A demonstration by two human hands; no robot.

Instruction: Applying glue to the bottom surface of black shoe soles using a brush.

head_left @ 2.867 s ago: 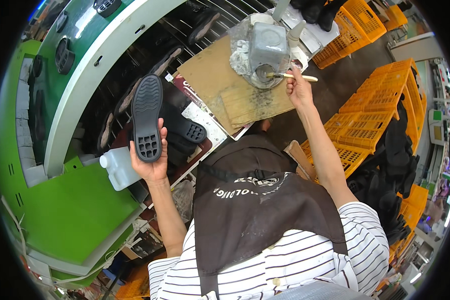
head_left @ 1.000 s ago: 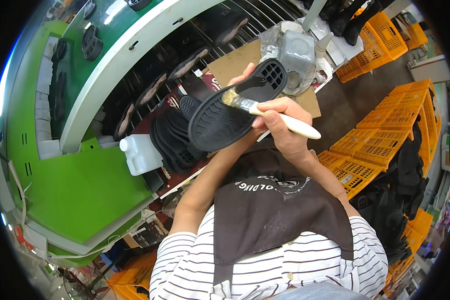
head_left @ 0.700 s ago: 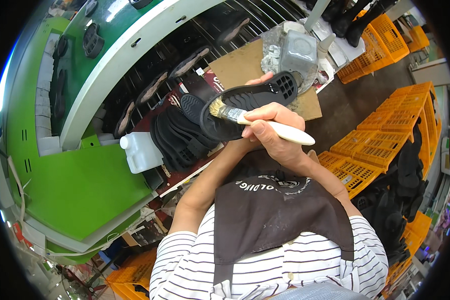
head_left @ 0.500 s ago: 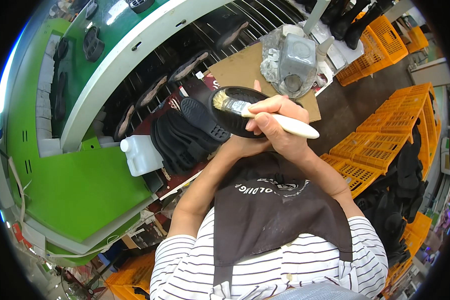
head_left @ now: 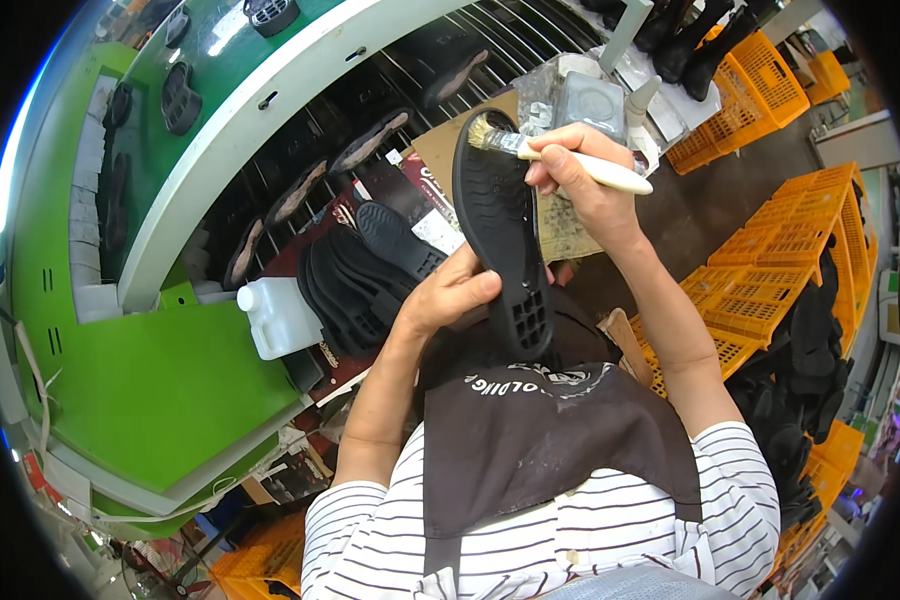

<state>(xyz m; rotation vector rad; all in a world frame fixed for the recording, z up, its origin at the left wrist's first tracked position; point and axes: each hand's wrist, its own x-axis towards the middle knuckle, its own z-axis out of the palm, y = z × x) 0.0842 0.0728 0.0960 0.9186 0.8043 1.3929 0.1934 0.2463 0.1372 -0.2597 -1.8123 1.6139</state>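
A black shoe sole (head_left: 500, 215) is held up in front of me, its toe end away from me and its gridded heel toward my apron. My left hand (head_left: 452, 290) grips it by the left edge near the middle, thumb on top. My right hand (head_left: 592, 175) is closed round a paintbrush (head_left: 610, 176) with a cream handle. The brush's pale bristles rest on the inner face of the sole close to the toe. Left of the held sole, a row of black soles (head_left: 345, 290) leans together beside a white plastic jug (head_left: 278, 317).
A squarish clear plastic container (head_left: 588, 105) stands on cardboard beyond my right hand. Ahead runs a rack of metal bars (head_left: 515, 40) carrying shoe parts, with a green machine (head_left: 150, 390) at left. Orange crates (head_left: 740, 290) and black soles (head_left: 790, 370) fill the right side.
The sole has turned from lying sideways and foreshortened to standing lengthwise, its inner face in full view. My left hand now shows on its left edge. The brush has moved up and right.
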